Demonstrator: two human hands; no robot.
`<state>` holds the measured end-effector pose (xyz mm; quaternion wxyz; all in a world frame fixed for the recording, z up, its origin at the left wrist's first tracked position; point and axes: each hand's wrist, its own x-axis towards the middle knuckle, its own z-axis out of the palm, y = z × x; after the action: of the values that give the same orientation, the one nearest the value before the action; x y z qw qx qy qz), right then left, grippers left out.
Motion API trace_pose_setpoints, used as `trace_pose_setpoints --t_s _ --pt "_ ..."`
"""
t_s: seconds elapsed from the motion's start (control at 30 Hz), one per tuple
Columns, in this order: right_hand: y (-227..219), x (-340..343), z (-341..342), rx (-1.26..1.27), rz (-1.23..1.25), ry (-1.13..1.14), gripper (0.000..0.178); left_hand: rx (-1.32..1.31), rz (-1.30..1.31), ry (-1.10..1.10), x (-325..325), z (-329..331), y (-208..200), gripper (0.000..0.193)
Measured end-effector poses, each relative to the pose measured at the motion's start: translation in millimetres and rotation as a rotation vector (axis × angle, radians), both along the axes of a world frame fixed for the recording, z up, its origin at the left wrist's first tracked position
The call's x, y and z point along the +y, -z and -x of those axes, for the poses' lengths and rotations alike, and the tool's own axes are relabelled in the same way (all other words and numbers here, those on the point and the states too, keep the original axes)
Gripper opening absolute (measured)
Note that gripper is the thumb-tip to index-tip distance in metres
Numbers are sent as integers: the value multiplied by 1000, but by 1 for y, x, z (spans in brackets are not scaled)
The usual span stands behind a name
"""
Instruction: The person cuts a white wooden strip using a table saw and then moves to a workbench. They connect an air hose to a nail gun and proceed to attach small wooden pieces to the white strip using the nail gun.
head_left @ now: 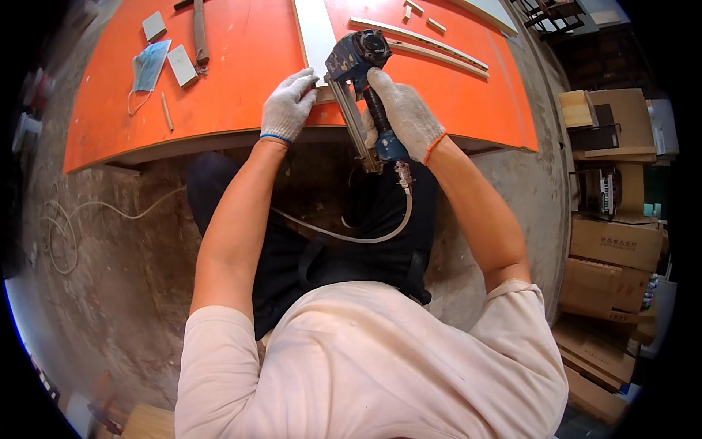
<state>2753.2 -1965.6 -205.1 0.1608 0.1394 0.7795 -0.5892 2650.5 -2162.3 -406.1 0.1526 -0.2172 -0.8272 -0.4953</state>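
Observation:
My right hand (pixel 412 117), in a white knitted glove with an orange cuff, is wrapped round the handle of a dark blue pneumatic nail gun (pixel 355 55). The gun's head rests over the near end of a long white board (pixel 314 33), and its magazine slants down toward me. My left hand (pixel 287 110), gloved with a blue cuff, is closed on the board's near left corner. A short wooden strip (pixel 323 95) shows at that end, partly behind the gun. Whether the nose touches the wood is hidden.
The orange table (pixel 241 73) carries a hammer (pixel 199 33), a blue face mask (pixel 150 66), white blocks (pixel 182 66), a pencil-like stick (pixel 167 111) and long wooden strips (pixel 431 40). A pale air hose (pixel 365 240) loops over my lap. Cardboard boxes (pixel 614 241) stack at right.

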Motion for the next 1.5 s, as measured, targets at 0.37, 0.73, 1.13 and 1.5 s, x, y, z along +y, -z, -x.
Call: trace_pose_setpoints --t_s 0.37,0.73,1.13,1.5 --pt "2 -2 2 -27 -56 -23 69 -174 -135 18 2 -8 -19 37" --pt "6 2 2 56 -185 -152 51 -42 -64 5 4 -11 -15 33" --pt "30 14 6 235 -297 -236 38 11 -64 -34 7 -7 -9 29" --pt "12 -3 4 70 -91 37 63 -26 -57 -24 3 -7 -11 31"
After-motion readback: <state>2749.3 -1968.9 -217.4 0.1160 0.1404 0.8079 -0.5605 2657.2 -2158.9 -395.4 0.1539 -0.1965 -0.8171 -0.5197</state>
